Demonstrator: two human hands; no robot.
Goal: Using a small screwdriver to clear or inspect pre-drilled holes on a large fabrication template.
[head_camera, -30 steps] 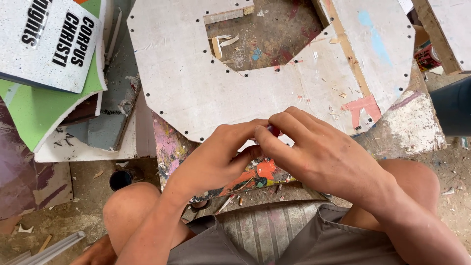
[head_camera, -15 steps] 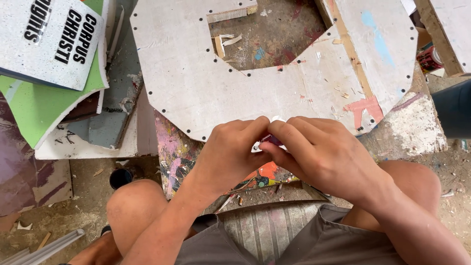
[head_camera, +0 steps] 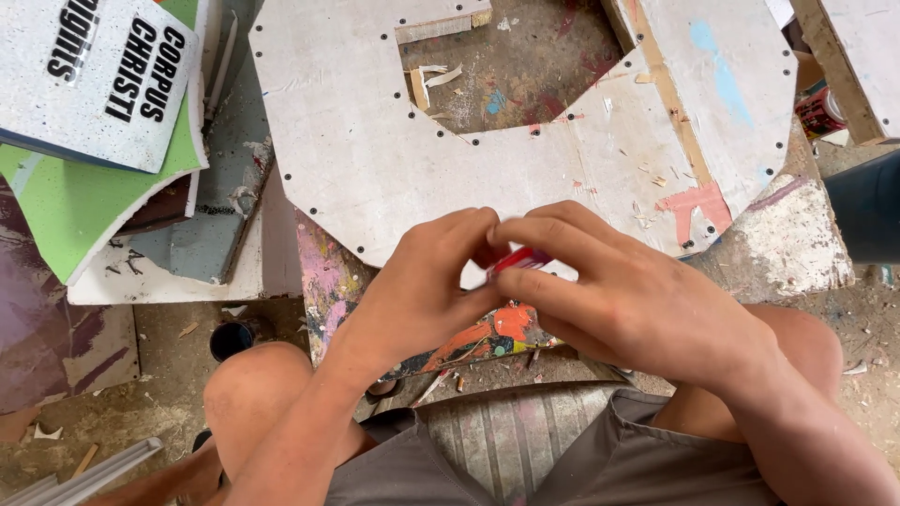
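Hands now lower, left hand (head_camera: 422, 290) and right hand (head_camera: 628, 300) fingertip-pinching red object (head_camera: 518, 260)

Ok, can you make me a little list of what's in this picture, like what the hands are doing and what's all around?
left hand: fingers curled, pinching a small red thing
right hand: also pinching the small red thing, fingertips meeting the left hand's
what the red thing is: too hidden to tell
big white board: flat in front, angled cut-out, dark dots along its edge
paint-splattered board: under the hands
green sheet: upper left, in a stack
knees: bare, person sitting
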